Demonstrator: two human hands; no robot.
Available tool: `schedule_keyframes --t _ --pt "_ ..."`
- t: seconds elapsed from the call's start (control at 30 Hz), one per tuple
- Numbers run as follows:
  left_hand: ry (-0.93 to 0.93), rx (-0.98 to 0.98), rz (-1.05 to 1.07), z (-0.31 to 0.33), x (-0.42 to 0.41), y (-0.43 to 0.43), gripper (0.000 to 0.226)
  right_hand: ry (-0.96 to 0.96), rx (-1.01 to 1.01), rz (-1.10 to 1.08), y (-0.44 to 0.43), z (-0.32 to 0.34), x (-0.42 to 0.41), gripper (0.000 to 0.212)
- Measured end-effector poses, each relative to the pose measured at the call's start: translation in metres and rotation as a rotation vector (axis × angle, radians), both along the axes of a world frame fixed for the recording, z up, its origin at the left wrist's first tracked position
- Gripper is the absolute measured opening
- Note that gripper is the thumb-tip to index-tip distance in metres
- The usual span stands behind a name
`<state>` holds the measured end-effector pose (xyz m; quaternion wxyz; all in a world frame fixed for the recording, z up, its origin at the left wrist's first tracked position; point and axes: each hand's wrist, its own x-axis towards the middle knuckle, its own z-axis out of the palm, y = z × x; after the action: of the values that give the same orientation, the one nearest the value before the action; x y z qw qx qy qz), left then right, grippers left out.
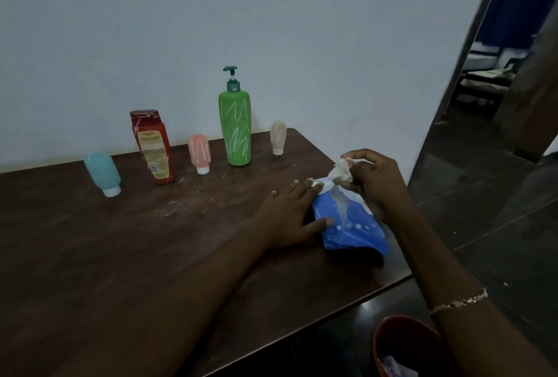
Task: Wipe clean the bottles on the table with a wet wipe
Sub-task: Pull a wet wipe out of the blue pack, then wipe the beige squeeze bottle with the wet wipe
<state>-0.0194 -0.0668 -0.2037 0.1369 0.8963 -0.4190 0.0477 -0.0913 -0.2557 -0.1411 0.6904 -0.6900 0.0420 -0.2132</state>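
Note:
Five bottles stand in a row along the wall: a teal tube [103,173], a red bottle [152,146], a pink tube [199,153], a tall green pump bottle [235,125] with white scribbles, and a beige tube [278,136]. Near the table's right edge lies a blue wet wipe pack [350,227]. My left hand [288,215] lies flat on the pack's left side, fingers straight. My right hand [373,178] pinches a crumpled white wipe [340,173] that sticks up out of the pack's opening.
The dark wooden table [120,256] carries pale smears near its middle. A reddish-brown bin [401,343] stands on the floor below the front right corner. A doorway [498,74] opens on the right.

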Motion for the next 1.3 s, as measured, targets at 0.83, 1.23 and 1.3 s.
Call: schedule_keyframes --t 0.83,1.23,1.3 --pt "0.196 -0.648 0.727 0.000 0.145 -0.062 0.047 0.180 -0.048 0.014 -0.008 0.003 0.166 0.011" --pt "0.210 -0.672 0.896 -0.002 0.189 -0.097 0.060 0.195 0.127 -0.015 -0.018 -0.019 0.201 0.011" --pt "0.196 -0.671 0.909 -0.002 0.192 -0.097 0.057 0.217 0.170 0.002 -0.018 -0.017 0.202 0.011"
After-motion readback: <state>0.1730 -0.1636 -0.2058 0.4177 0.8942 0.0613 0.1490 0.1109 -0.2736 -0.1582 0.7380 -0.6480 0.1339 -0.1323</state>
